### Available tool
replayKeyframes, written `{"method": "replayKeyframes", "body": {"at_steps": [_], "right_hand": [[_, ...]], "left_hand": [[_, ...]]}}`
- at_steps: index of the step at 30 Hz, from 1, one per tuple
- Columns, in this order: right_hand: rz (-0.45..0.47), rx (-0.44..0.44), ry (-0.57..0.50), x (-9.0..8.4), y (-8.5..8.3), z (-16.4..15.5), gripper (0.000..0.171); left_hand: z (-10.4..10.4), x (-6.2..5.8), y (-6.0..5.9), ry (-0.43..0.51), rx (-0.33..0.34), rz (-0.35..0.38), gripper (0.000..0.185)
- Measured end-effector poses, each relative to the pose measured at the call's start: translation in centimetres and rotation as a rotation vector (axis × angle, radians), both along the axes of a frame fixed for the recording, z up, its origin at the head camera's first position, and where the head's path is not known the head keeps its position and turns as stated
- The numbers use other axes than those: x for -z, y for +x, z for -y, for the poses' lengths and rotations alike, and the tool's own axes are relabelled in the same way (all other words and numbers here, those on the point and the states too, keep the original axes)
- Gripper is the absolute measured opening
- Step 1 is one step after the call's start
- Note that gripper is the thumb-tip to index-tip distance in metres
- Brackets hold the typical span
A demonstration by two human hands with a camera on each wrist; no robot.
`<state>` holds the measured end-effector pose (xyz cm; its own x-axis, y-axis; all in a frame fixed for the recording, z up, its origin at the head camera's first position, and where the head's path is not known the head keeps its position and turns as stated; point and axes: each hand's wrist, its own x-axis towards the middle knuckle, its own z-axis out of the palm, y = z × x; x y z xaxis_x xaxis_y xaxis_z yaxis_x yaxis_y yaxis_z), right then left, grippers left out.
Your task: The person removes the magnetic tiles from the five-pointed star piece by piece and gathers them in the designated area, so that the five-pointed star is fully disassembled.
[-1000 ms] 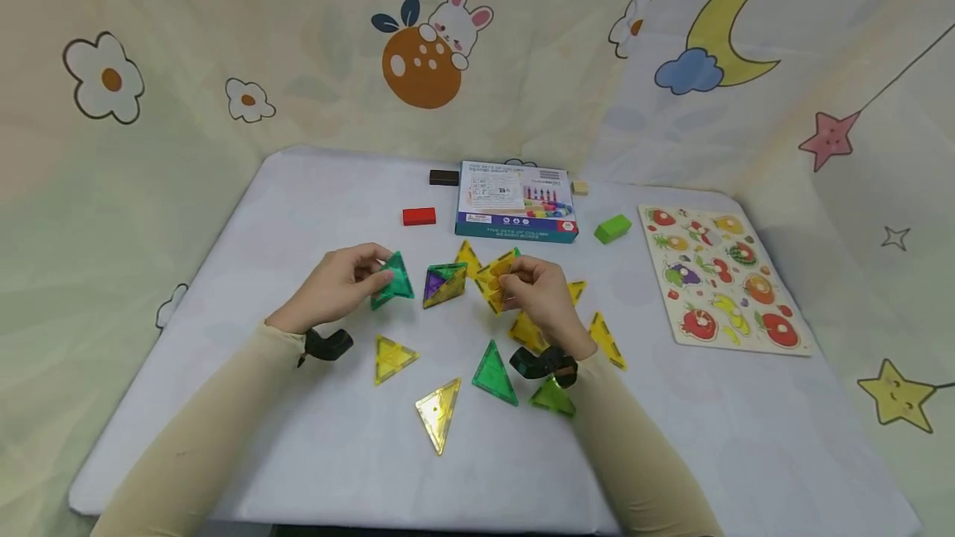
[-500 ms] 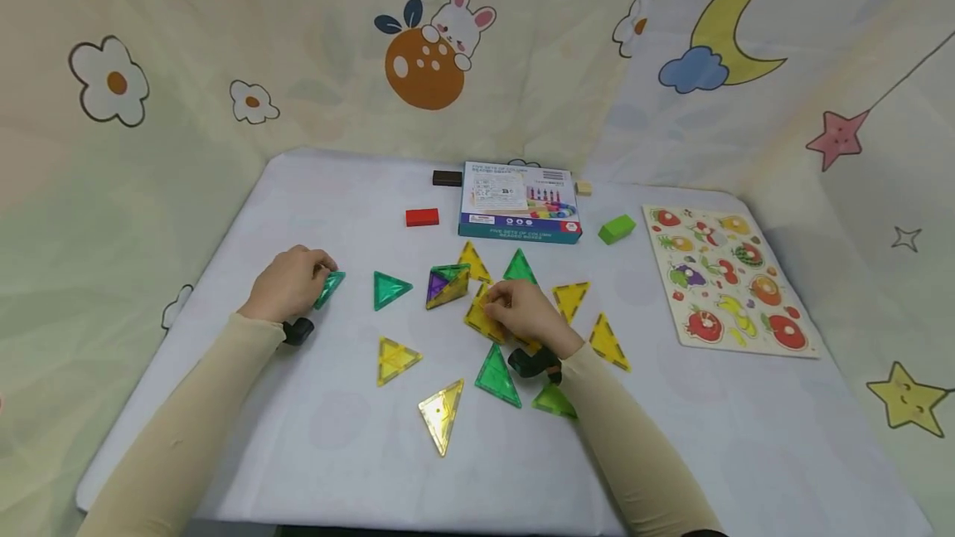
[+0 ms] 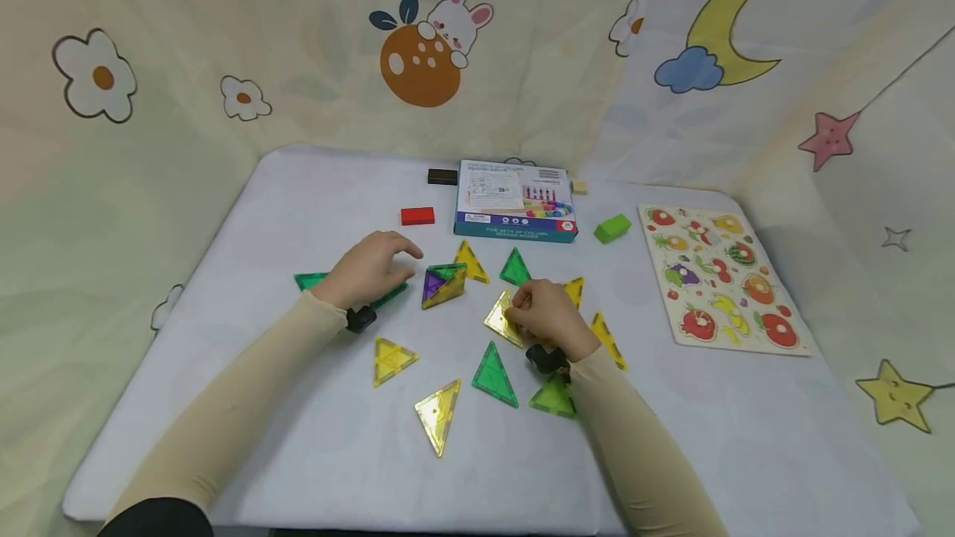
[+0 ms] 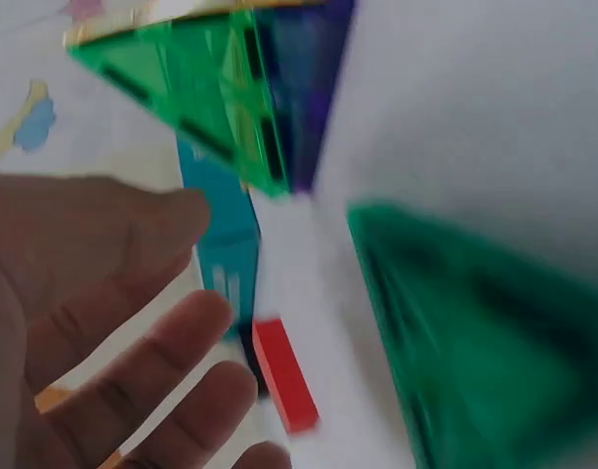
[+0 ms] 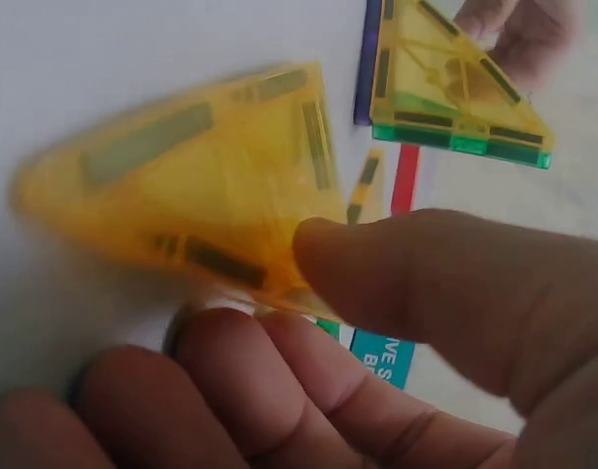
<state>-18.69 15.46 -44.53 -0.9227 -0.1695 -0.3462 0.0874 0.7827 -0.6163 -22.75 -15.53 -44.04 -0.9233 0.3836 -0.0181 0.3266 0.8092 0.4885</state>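
Observation:
My right hand (image 3: 552,317) pinches a yellow triangular magnetic tile (image 5: 211,186) between thumb and fingers. Nothing is in my left hand (image 3: 366,270), whose fingers are spread and relaxed in the left wrist view. They point toward a small pyramid (image 3: 444,285) of green, purple and yellow tiles, standing to their right. Below the left hand, a teal-green triangle (image 3: 390,296) is partly covered by it. Another green triangle (image 3: 307,280) lies left of that hand. Behind the right hand is a green triangle (image 3: 515,267); a yellow one (image 3: 575,291) is partly hidden by the hand.
Yellow tiles (image 3: 394,360) and a green tile (image 3: 494,376) lie nearer the front. At the back stand a box (image 3: 515,228), a red block (image 3: 417,215) and a green block (image 3: 613,228). A fruit puzzle board (image 3: 724,280) lies at right.
The left hand carried a green triangle leftward, let it go and came back right toward the pyramid. The right hand, keeping its yellow triangle, lowered and shifted slightly right.

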Motion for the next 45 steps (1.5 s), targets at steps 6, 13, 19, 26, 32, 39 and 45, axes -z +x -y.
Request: {"method": "replayKeyframes", "body": {"at_steps": [6,13,19,26,32,39,45], "right_hand": [[-0.007,0.028,0.045,0.1,-0.1,0.5,0.015],[-0.213,0.029,0.017,-0.1,0.0,1.3,0.017],[-0.181,-0.019,-0.118,-0.6,0.1,4.0,0.022],[-0.196,-0.062,-0.106,-0.2,-0.1,7.0,0.037],[-0.195,-0.063,-0.086,-0.2,-0.1,7.8,0.033],[-0.187,-0.065,-0.100,0.3,-0.3,6.9,0.016],[-0.163,0.006,-0.131,0.1,-0.3,5.8,0.022]], "left_hand": [[-2.9,0.9,-0.9,-0.020,0.061,0.108,0.037],[-3.1,1.2,-0.3,-0.013,0.076,0.133,0.026],[-3.1,1.3,0.6,-0.013,0.094,0.133,0.020],[-3.6,1.1,1.9,0.010,0.095,0.157,0.024],[-3.8,1.3,2.2,-0.005,0.062,0.171,0.033],[-3.6,1.0,2.2,0.019,0.052,0.196,0.028],[-3.7,1.0,2.4,0.030,0.042,0.213,0.026]]}}
